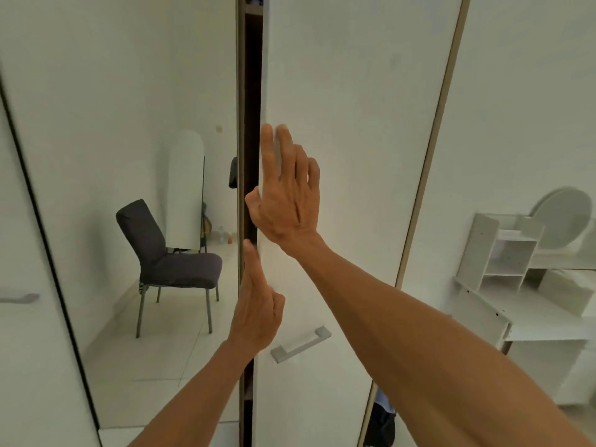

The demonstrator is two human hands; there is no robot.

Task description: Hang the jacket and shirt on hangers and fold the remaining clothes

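Observation:
A white wardrobe door [348,91] fills the middle of the head view, with a narrow dark gap [251,124] along its left edge. My right hand [287,195] lies flat against the door beside that gap, fingers spread and pointing up, holding nothing. Lower down, my left hand [256,304] rests at the door's edge with its forefinger stretched up along the gap and the other fingers curled. A grey bar handle [300,345] sits on the door just right of my left hand. No jacket, shirt or hanger shows clearly; a scrap of dark and blue cloth [382,414] peeks below the door's right edge.
Left of the gap a mirrored door [129,124] reflects a dark upholstered chair [167,256] on a tiled floor and a white ironing board [185,188] against the wall. At the right stands a white shelf unit [503,253] on a white desk [548,321].

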